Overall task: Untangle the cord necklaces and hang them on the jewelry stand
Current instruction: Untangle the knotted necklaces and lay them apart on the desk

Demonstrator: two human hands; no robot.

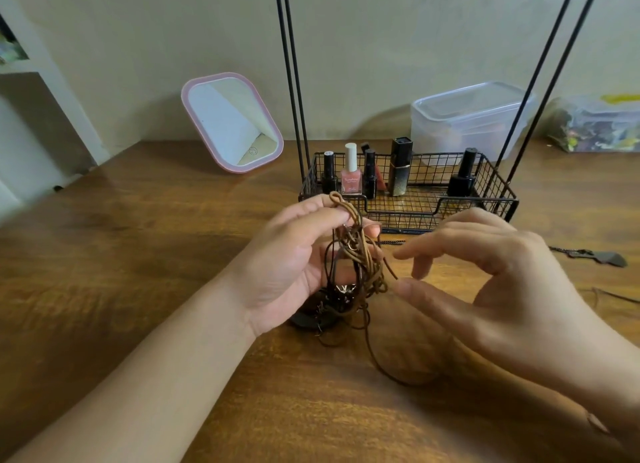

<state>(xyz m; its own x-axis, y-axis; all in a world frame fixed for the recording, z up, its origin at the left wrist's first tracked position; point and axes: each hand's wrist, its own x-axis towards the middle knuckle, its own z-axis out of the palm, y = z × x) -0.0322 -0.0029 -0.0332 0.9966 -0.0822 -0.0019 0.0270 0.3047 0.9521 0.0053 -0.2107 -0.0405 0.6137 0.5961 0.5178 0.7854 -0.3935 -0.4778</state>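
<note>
Left hand (294,254) is pinching the tangled cords (356,265) aloft above the tabletop (138,254), exposing knots; right hand (485,275), fingers spread, is grasping nothing.

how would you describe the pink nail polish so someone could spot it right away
Look in the black wire basket at the foot of the jewelry stand. The pink nail polish stands near its left end, the only pink bottle with a white cap among black ones.

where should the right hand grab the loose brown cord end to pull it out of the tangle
Probably near its free tip, which pokes out right of the tangle, just beside the right hand. Come from the right with thumb and forefinger: that strand stands clear of the knot, while the left hand pinches the bundle's top.
</note>
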